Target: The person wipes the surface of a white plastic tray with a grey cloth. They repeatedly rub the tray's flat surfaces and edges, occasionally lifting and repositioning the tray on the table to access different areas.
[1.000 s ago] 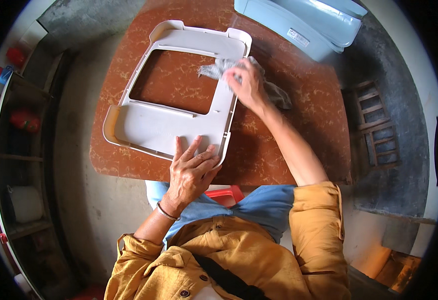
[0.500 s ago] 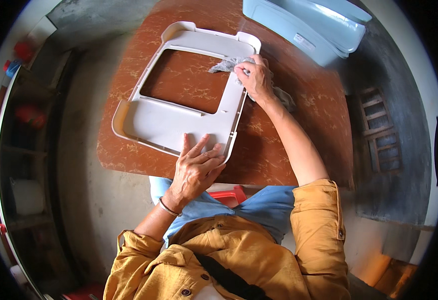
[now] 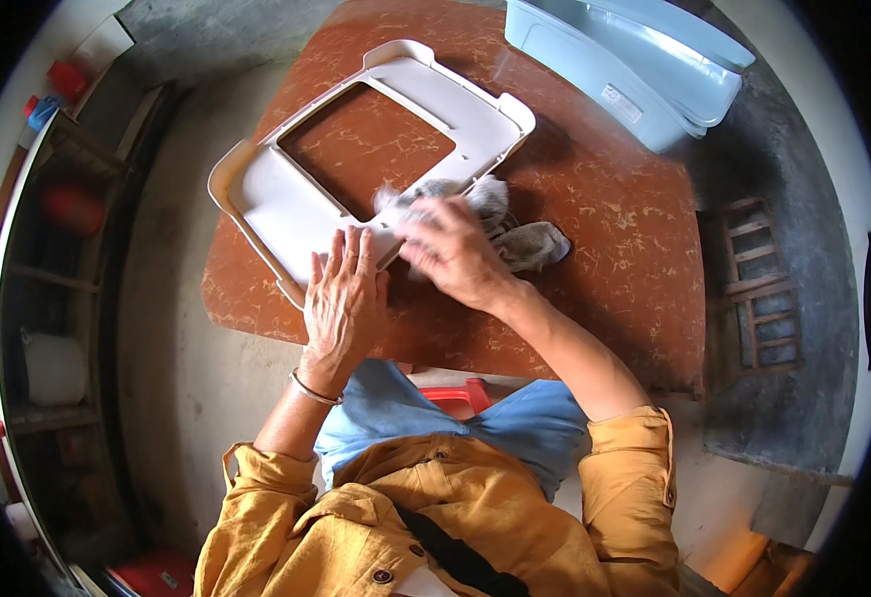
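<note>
A white plastic frame with raised corners and a large rectangular opening lies tilted on the brown table. My left hand rests flat on its near edge, fingers stretched out. At the frame's right side, by the near corner of the opening, my right hand presses on a grey cloth; motion blurs the fingers. The cloth bunches under and beyond that hand, and its loose end trails to the right over the tabletop.
The marbled brown table carries a light blue plastic tub at its far right corner. Open shelves stand to the left. A wooden rack is at the right wall, and a red stool shows between my legs.
My right hand has brought the cloth down the frame's right side towards me. The frame has turned clockwise, and my left hand has shifted slightly left and up.
</note>
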A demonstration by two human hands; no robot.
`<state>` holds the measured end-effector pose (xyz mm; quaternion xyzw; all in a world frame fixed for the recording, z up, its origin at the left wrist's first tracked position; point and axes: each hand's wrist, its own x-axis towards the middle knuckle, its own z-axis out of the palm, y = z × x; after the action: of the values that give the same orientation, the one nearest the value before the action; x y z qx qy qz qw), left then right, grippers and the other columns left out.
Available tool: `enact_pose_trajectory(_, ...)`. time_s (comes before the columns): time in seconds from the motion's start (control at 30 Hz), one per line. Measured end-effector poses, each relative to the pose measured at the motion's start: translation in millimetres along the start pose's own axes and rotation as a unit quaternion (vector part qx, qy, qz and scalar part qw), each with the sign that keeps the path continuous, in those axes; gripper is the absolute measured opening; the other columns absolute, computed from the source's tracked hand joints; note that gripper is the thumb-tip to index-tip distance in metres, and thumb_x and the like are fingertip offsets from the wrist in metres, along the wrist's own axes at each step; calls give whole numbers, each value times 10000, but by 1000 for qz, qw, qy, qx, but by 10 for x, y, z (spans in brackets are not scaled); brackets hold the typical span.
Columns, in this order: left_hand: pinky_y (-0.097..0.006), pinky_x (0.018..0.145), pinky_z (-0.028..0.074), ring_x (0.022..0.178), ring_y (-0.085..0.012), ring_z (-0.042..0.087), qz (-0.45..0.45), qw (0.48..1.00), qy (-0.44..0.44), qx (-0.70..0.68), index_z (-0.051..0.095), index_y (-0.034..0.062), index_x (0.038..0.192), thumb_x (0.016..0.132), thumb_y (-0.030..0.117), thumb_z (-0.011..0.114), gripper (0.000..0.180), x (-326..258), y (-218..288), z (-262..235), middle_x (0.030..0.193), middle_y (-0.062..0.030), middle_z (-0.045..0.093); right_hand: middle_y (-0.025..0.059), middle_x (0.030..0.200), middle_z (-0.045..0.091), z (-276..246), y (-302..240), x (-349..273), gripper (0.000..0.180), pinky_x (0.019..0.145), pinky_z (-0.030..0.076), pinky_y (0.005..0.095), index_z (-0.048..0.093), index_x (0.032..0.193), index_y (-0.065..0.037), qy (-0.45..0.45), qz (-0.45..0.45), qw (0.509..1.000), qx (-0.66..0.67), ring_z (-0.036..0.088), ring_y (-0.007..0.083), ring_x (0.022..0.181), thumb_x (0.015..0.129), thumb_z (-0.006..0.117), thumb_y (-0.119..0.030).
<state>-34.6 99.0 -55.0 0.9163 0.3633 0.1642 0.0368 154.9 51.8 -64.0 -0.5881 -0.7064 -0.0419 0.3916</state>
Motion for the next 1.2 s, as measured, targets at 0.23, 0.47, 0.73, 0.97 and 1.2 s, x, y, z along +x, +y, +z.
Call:
enact_pose_trajectory(0.23, -490, 1089, 364, 1338, -324, 436, 10, 1000, -7, -8, 565, 36, 1276, 911, 154, 586, 384, 10, -93, -23, 1396, -170, 506, 49, 1038, 603, -138, 758, 31, 91, 799, 448, 380, 686, 911, -111, -14, 50, 988, -148, 518, 209, 944, 842, 714, -163)
enact_pose_trajectory(0.47, -565, 1132, 259, 1412, -308, 327, 34, 987, -156, 23, 519, 102, 1365, 852, 94, 616, 523, -88, -684, -299, 1471, -108, 439, 82, 938, 616, -1157, 836, -48, 75, 807, 493, 391, 694, 874, -119, 99, 217, 966, -105, 579, 225, 933, 848, 719, -185)
enact_pose_trajectory(0.73, -552, 1168, 140, 1448, -392, 189, 35, 994, -26, -98, 287, 5, 1481, 827, 279, 708, 824, 252, 44, 112, 1547, -196, 270, 85, 1041, 610, -656, 436, 510, 340, 774, 543, 319, 637, 1137, -148, 8, 92, 995, 34, 594, 206, 941, 816, 751, -165)
enact_pose_trajectory(0.97, -678, 1081, 203, 1359, -390, 349, 37, 999, 32, -15, 406, 10, 1400, 870, 277, 656, 644, 321, 128, 458, 1429, -180, 422, 112, 1058, 638, -539, 851, 685, 180, 956, 461, 442, 692, 999, -113, -316, 205, 924, -67, 607, 273, 1024, 891, 592, -217)
enact_pose_trajectory(1.2, -662, 1085, 212, 1327, -350, 392, 18, 999, 18, -48, 437, 25, 1378, 849, 173, 660, 592, 222, 123, 373, 1402, -163, 445, 191, 967, 565, -385, 425, 759, 194, 843, 464, 432, 621, 1017, -36, -163, 204, 956, -132, 566, 330, 897, 896, 609, -186)
